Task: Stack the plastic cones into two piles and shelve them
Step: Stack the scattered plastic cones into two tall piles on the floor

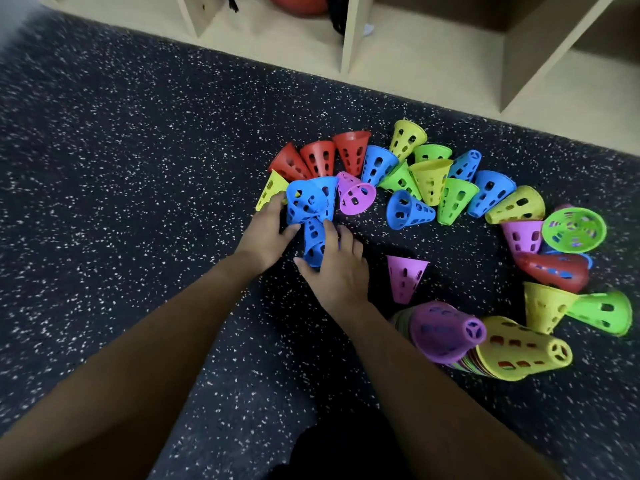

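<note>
Cones (pixel 431 181) in red, blue, green, yellow and pink lie scattered in a loose arc on the dark speckled floor (pixel 121 168), most of them tipped on their sides, just in front of the pale wooden shelf unit (pixel 433 64) that runs along the top of your view. Your left hand (pixel 266 233) has its fingers curled round a blue cone (pixel 301 202) at the left end of the arc, with the cone's open mouth turned up toward you. Your right hand (pixel 337 268) grips a second blue cone (pixel 314 244) between thumb and fingers, and its far end touches the first one (whether one is nested in the other, you cannot tell from here). To the right of that hand a lone pink cone (pixel 405 278) rests apart from the others. Further right and nearer to you, two stacks lie on their sides, touching each other: a purple-topped stack (pixel 446 330) and a yellow-topped stack (pixel 523 351), with rims of many colours showing at their wide ends. A red ball (pixel 298 3) sits in one shelf compartment, partly cut off by the edge of your view.
</note>
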